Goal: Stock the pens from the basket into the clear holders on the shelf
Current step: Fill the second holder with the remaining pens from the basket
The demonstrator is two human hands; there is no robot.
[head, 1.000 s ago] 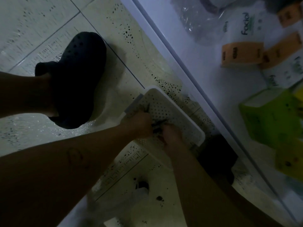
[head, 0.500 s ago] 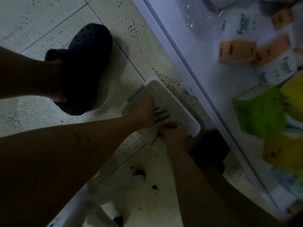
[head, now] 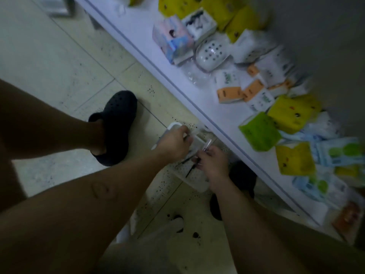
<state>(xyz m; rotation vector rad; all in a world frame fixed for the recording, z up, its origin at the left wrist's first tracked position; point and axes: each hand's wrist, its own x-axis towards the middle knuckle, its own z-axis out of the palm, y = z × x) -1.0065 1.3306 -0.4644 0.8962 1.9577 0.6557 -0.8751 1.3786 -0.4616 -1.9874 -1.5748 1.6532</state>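
Head view: pens in right hand; left hand at basket.

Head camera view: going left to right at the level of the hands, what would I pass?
Black clog → left hand → right hand, gripping pens → green pack → yellow pack.

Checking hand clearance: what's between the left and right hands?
Head view: thin dark pens lie between the left hand and right hand, over the floor of the white perforated basket. Motion blur hides whether either hand grips them.
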